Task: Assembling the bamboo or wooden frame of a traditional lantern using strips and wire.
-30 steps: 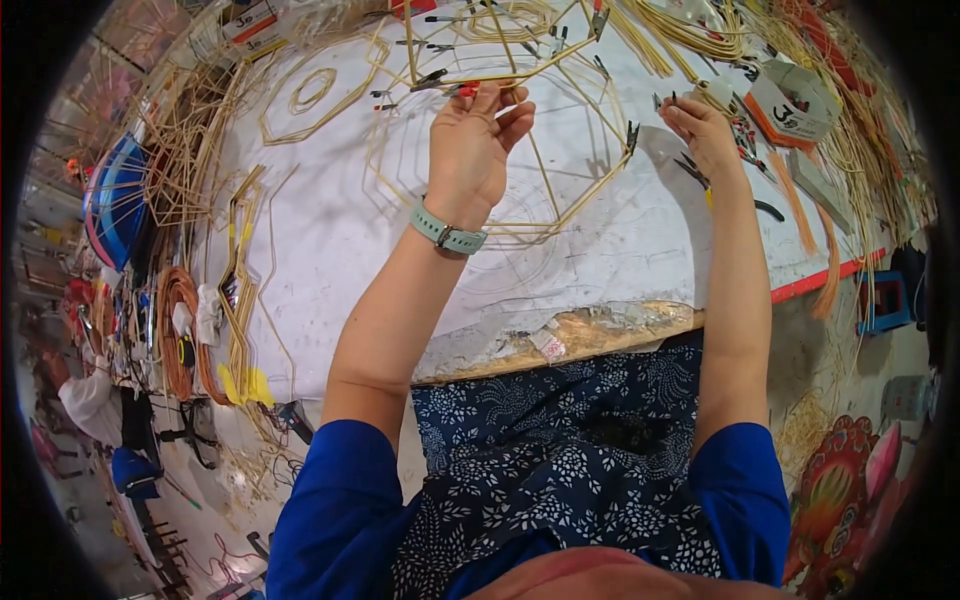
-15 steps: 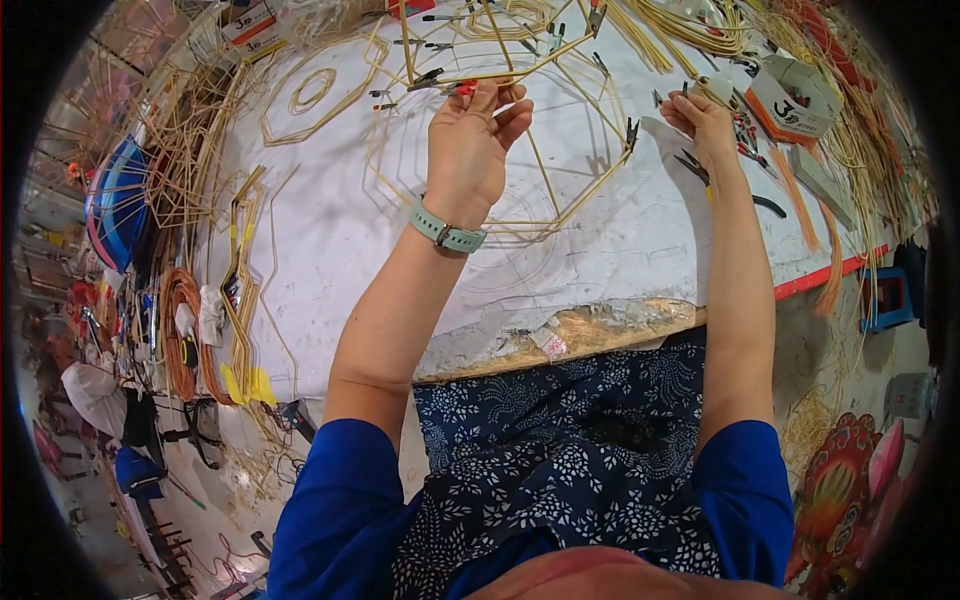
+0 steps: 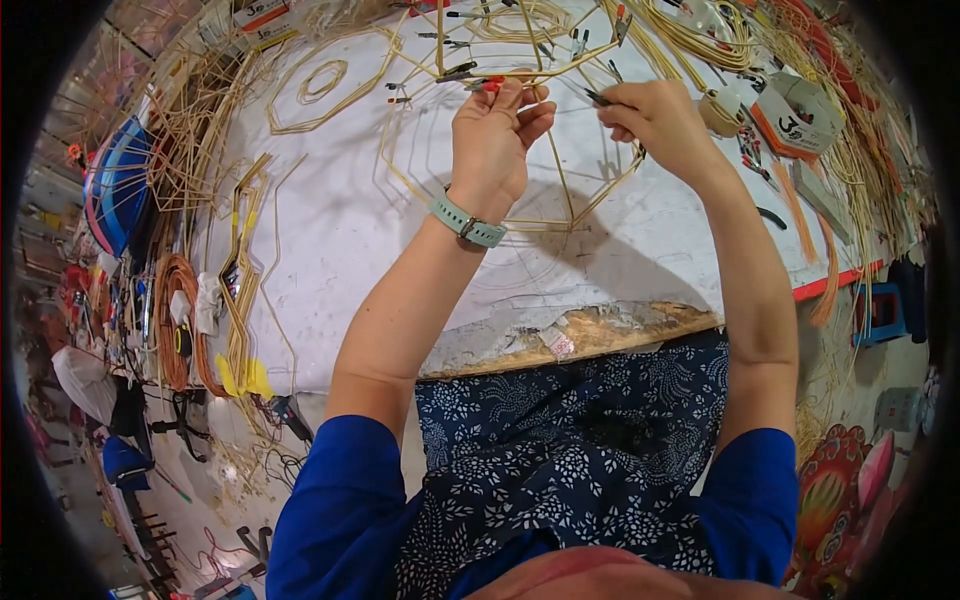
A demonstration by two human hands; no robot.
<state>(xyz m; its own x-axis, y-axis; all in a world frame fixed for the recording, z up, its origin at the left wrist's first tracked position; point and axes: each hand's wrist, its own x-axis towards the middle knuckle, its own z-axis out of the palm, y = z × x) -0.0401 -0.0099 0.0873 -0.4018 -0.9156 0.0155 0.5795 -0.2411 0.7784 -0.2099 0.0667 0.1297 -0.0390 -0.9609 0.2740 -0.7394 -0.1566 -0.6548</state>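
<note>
A polygonal frame of thin bamboo strips (image 3: 572, 223) stands on the paper-covered table, with spring clips gripping its joints. My left hand (image 3: 492, 145), with a pale green watch at the wrist, pinches a joint on the frame's raised near strip. Beside those fingertips is a red-tipped clip (image 3: 490, 84), and a black clip (image 3: 458, 72) sits on the strip just left of it. My right hand (image 3: 655, 120) is closed on a small black spring clip (image 3: 597, 97), held a little right of the joint and apart from it.
Another flat bamboo polygon (image 3: 330, 85) lies at the far left, with bent strips (image 3: 240, 240) nearer me. To the right are a white-and-orange box (image 3: 797, 115), a dark tool handle (image 3: 772, 217), orange strands (image 3: 800, 215) and long bamboo bundles. The table's front edge (image 3: 600, 330) is worn.
My right hand has come left from beside the box toward the joint, bringing the black clip. My left hand keeps its pinch on the frame; the whole view has shifted slightly.
</note>
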